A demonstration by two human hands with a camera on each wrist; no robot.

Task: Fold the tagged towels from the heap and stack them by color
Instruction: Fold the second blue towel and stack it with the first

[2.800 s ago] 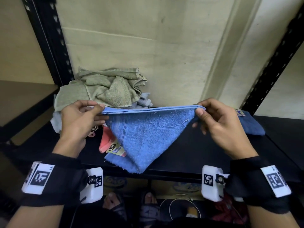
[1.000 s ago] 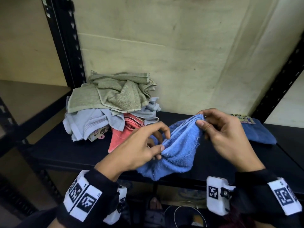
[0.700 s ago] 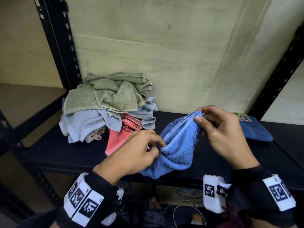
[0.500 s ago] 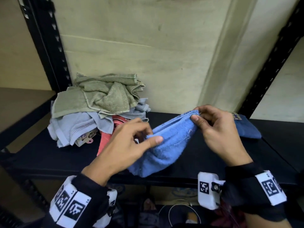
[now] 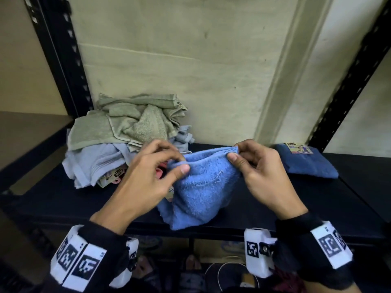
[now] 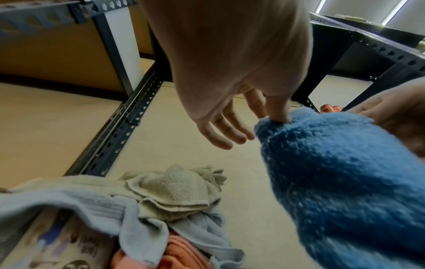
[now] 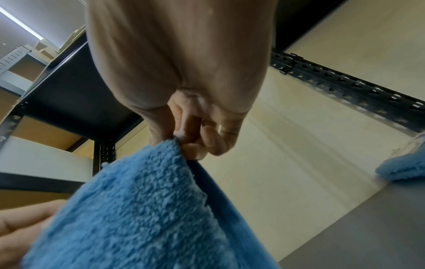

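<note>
Towel heap (image 5: 127, 132) left-centre on shelf (image 5: 53, 199); held towel (image 5: 203, 187) centre; folded towel (image 5: 306, 166) right, against wall (image 5: 190, 70).

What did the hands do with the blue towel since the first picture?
The left hand let go of its corner, moved right and now pinches the light blue terry towel nearer the right hand, narrowing it. The right hand kept its pinch. The heap of towels and the folded dark blue towel stayed put.

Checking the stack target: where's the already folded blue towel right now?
In the head view the folded blue towel lies flat on the black shelf at the right, tag on top, just beyond the right hand and beside the right upright.
</note>
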